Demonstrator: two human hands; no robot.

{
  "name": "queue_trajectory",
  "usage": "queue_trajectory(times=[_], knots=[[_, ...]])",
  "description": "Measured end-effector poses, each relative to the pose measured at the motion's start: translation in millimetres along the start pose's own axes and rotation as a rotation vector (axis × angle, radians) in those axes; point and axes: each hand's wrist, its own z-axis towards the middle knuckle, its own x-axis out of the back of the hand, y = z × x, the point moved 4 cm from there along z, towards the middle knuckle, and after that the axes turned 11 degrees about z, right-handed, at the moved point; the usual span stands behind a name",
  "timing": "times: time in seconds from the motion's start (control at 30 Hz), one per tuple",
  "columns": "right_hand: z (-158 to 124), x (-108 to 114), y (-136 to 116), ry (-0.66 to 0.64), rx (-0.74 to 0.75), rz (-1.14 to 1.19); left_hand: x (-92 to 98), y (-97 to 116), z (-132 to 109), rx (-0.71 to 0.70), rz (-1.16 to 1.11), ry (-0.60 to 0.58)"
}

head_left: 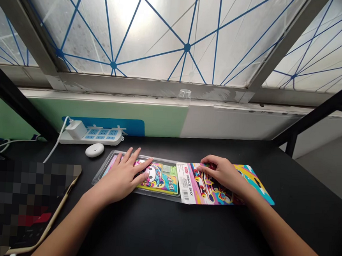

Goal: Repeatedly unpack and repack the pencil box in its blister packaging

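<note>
My left hand (pixel 123 175) lies flat with its fingers spread over a colorful pencil box (pixel 163 178), covering its left part. The box has a cartoon face and the word SPORT, and sits in a clear plastic tray (pixel 99 173). To the right, a printed cardboard packaging card (pixel 187 183) marked PENCIL BOX overlaps the tray's right end. My right hand (pixel 224 174) is closed at the card's upper edge, thumb and forefinger near each other on it. Its other fingers are mostly hidden.
A white power strip (pixel 106 137) with a plugged-in charger (pixel 76 129) stands at the back left of the black table (pixel 163 232). Before it lies a white round case (pixel 95 150). A blurred-out device (pixel 33 208) is at the left front. A clear cup (pixel 185 94) stands by the window.
</note>
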Motion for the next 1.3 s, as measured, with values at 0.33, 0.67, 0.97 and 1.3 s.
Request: queue_trajectory(times=[0.33,0.67,0.97,1.3], knots=[[-2,-30,-24,0.029,0.049,-0.006,-3.9,60,-3,-0.065,-0.21,0.105],[-10,-9,-15,-0.281,0.078,-0.037,11.7,19,3,0.119,-0.969,0.465],[8,-32,-47,-0.396,0.137,-0.154,-2.0,-4,12,0.169,-1.194,0.557],[36,-118,-155,-0.388,0.402,-0.271,5.2,-16,11,0.118,-0.844,0.42]])
